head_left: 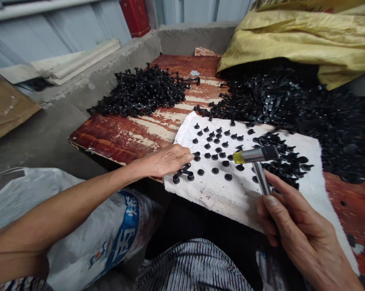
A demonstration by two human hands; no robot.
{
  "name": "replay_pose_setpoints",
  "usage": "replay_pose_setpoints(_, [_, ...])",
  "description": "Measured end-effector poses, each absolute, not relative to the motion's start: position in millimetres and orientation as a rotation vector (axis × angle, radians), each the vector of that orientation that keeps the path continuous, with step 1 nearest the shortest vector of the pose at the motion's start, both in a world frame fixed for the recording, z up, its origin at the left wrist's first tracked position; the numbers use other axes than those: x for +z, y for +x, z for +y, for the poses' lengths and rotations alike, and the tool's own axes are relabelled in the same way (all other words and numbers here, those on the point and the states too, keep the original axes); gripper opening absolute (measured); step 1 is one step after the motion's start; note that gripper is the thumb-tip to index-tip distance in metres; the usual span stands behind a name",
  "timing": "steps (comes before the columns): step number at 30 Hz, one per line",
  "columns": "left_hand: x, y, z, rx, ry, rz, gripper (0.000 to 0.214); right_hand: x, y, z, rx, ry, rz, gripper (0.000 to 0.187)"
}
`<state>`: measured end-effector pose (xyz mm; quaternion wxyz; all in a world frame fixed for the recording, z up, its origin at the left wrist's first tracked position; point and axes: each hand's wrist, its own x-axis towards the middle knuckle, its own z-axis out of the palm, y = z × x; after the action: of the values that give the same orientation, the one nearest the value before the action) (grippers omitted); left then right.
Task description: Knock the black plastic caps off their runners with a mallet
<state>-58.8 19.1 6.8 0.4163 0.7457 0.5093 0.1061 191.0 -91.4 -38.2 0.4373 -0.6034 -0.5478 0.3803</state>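
Observation:
My right hand (297, 226) is wrapped around the handle of a small mallet (253, 155), whose metal head has one yellow and one black face. The mallet head is above a white cloth (206, 192). At the cloth's left edge, my left hand (173, 159) is closed with its fingertips on a black jointed part (182, 173) with round ends; the exact grip is partly hidden. Several small round black pieces with stems (215, 157) stand spread over the cloth between my hands. A denser cluster of similar black pieces (279, 149) lies on the right of it.
A heap of black jointed parts (146, 91) lies on the worn red board (115, 135). Another large black heap (291, 97) spills from a yellow sack (276, 40) at right. A concrete ledge (94, 81) borders the left side. A white printed bag (109, 226) stands below my left arm.

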Motion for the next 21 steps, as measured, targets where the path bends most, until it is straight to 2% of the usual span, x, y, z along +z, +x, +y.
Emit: replay_pose_setpoints(21, [2.9,-60.3,21.1,0.147,1.978,1.288,0.039,-35.9,191.7,-93.4,0.944,-1.525,-1.390,0.046])
